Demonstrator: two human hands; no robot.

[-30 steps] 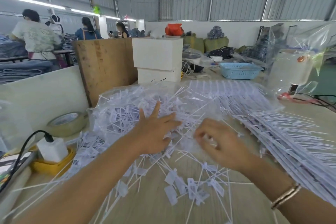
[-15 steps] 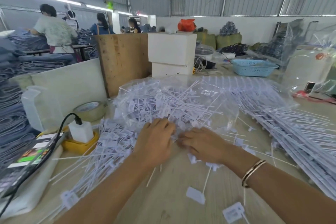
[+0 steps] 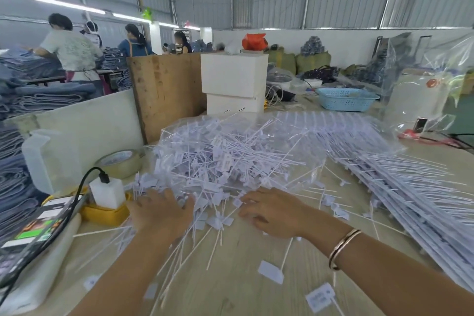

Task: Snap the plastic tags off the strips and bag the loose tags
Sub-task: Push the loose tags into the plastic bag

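Loose white tags [image 3: 215, 220] lie scattered on the wooden tabletop [image 3: 230, 287], their thin tails pointing every way, at the mouth of a clear bag [image 3: 238, 151] heaped with more. The left hand [image 3: 161, 213] rests flat on the pile, fingers spread; the right hand [image 3: 272, 210] lies palm down, fingers loosely bent, touching tags. Uncut strips [image 3: 410, 187] run lengthwise at right, away from the camera. Print on the tags is unreadable.

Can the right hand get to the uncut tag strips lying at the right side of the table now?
Probably yes. The right hand rests near the strips, with only bare table and a few loose tags between them.
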